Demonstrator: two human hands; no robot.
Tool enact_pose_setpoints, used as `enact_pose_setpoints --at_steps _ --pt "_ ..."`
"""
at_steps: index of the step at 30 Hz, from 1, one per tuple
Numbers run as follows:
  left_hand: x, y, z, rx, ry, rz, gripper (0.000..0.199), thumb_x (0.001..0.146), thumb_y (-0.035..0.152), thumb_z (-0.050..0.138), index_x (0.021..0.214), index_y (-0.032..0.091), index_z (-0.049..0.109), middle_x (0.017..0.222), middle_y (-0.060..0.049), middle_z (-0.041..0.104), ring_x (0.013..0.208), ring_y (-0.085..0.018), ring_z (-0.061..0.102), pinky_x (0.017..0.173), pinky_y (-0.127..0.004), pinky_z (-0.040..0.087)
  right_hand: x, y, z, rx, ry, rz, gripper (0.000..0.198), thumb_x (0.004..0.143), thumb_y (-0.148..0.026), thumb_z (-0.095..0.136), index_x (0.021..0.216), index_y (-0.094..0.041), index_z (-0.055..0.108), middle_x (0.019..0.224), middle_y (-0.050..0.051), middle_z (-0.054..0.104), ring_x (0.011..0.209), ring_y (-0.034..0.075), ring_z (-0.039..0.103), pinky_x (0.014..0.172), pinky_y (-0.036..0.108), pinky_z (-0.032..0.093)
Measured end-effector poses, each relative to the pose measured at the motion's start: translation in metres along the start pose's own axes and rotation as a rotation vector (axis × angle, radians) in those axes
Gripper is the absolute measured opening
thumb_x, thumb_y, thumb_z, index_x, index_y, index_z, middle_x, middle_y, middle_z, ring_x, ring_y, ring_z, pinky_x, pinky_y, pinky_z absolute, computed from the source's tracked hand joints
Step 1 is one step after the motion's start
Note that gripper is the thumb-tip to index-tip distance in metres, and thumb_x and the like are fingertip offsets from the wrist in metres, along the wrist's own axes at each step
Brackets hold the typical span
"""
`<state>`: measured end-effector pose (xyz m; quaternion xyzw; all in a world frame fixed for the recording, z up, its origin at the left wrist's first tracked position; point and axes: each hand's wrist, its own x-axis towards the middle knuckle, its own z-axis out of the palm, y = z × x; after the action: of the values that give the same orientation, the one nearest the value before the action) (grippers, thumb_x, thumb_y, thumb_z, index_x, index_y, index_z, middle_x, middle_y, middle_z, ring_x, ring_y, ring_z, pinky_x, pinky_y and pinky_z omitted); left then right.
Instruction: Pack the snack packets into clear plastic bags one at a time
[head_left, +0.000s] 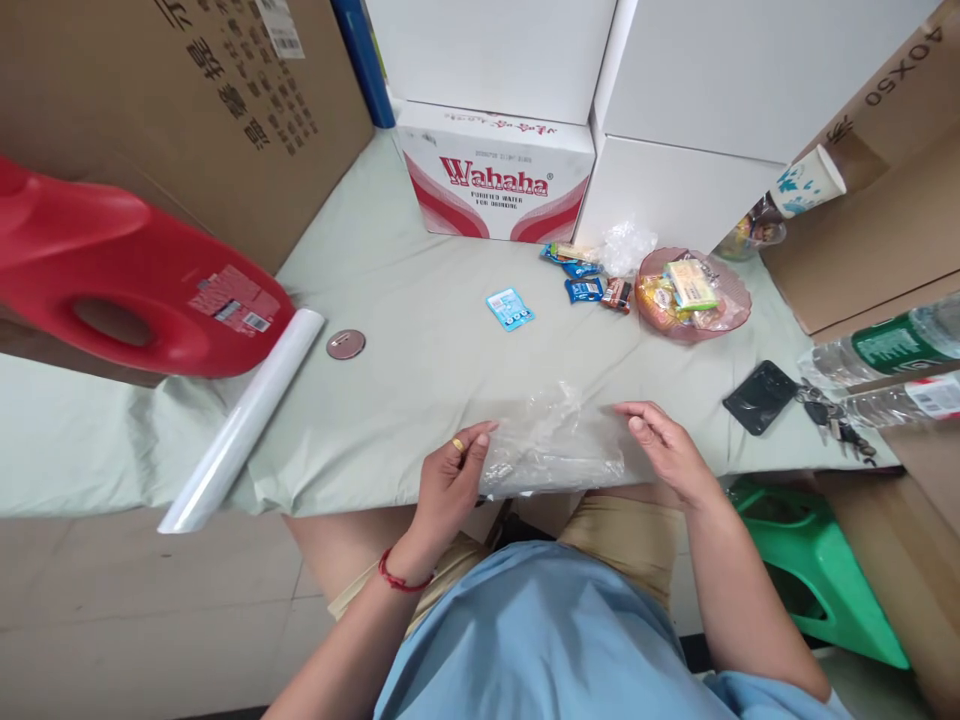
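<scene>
A clear, crinkled plastic bag [559,450] lies on the cloth-covered table's near edge, between my two hands. My left hand [454,475], with a ring and a red cord bracelet, pinches the bag's left side between thumb and fingers. Just right of the bag is my right hand [664,450], its thumb and fingers apart and nothing held in them. Beyond the bag, a small blue card-like packet [510,309] rests flat on the cloth.
Snack packets [583,290] and a pink bowl [651,318] of snacks stand at the back right. A black wallet-like item [760,398], keys [829,415] and bottles [892,348] lie right. Left are a white roll [244,420], a round badge [346,344] and a red jug [172,270].
</scene>
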<state>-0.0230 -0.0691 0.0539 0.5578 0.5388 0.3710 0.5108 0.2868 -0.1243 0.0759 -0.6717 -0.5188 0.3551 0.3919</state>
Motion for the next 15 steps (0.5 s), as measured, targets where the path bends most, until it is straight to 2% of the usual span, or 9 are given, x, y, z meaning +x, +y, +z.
enact_pose_setpoints --at_steps 2,4,6,8,12,15 --pt "-0.005 0.003 0.004 0.04 -0.056 0.041 0.046 0.097 0.056 0.06 0.118 0.02 0.08 0.062 0.002 0.061 0.06 -0.015 0.054 0.063 -0.027 0.047 0.007 -0.007 0.003 0.015 -0.062 -0.019 0.056 0.09 -0.074 0.065 0.115 -0.026 0.077 0.117 0.009 0.075 0.113 0.028 0.067 0.1 0.039 0.05" --pt "-0.008 0.006 0.006 0.059 -0.08 0.078 0.044 0.097 0.053 0.059 0.118 0.021 0.08 0.077 -0.002 0.073 0.073 -0.018 0.065 0.072 -0.029 0.053 0.015 -0.012 0.016 0.019 -0.177 -0.009 0.053 0.086 -0.071 0.072 0.111 -0.025 0.078 0.109 0.008 0.077 0.103 0.027 0.069 0.095 0.039 0.051" --pt "-0.012 0.006 0.006 0.062 -0.066 0.102 0.042 0.098 0.052 0.059 0.118 0.022 0.081 0.091 -0.005 0.079 0.085 -0.021 0.071 0.08 -0.031 0.056 0.025 -0.016 0.033 0.022 -0.248 0.001 0.046 0.084 -0.066 0.076 0.1 -0.023 0.078 0.096 0.006 0.076 0.09 0.023 0.067 0.086 0.036 0.052" --pt "-0.016 0.001 0.0 0.062 -0.012 0.083 0.041 0.099 0.051 0.057 0.119 0.022 0.08 0.094 -0.005 0.08 0.09 -0.022 0.073 0.082 -0.032 0.057 0.033 -0.018 0.05 0.072 -0.219 -0.001 0.042 0.085 -0.064 0.074 0.09 -0.022 0.076 0.086 0.004 0.073 0.082 0.021 0.064 0.08 0.033 0.051" --pt "-0.025 -0.019 -0.022 0.075 0.132 -0.03 0.043 0.1 0.053 0.056 0.118 0.021 0.078 0.097 -0.007 0.079 0.095 -0.025 0.073 0.08 -0.034 0.059 0.046 -0.022 0.071 0.285 -0.022 0.039 0.042 0.082 -0.065 0.075 0.086 -0.023 0.07 0.08 0.001 0.066 0.076 0.018 0.058 0.076 0.032 0.052" --pt "-0.033 -0.03 -0.042 0.159 0.102 -0.034 0.043 0.097 0.051 0.061 0.121 0.019 0.076 0.102 -0.01 0.076 0.101 -0.027 0.073 0.086 -0.039 0.06 0.05 -0.025 0.079 0.396 -0.01 0.087 0.043 0.08 -0.066 0.078 0.087 -0.025 0.068 0.079 0.001 0.065 0.076 0.019 0.059 0.072 0.032 0.054"
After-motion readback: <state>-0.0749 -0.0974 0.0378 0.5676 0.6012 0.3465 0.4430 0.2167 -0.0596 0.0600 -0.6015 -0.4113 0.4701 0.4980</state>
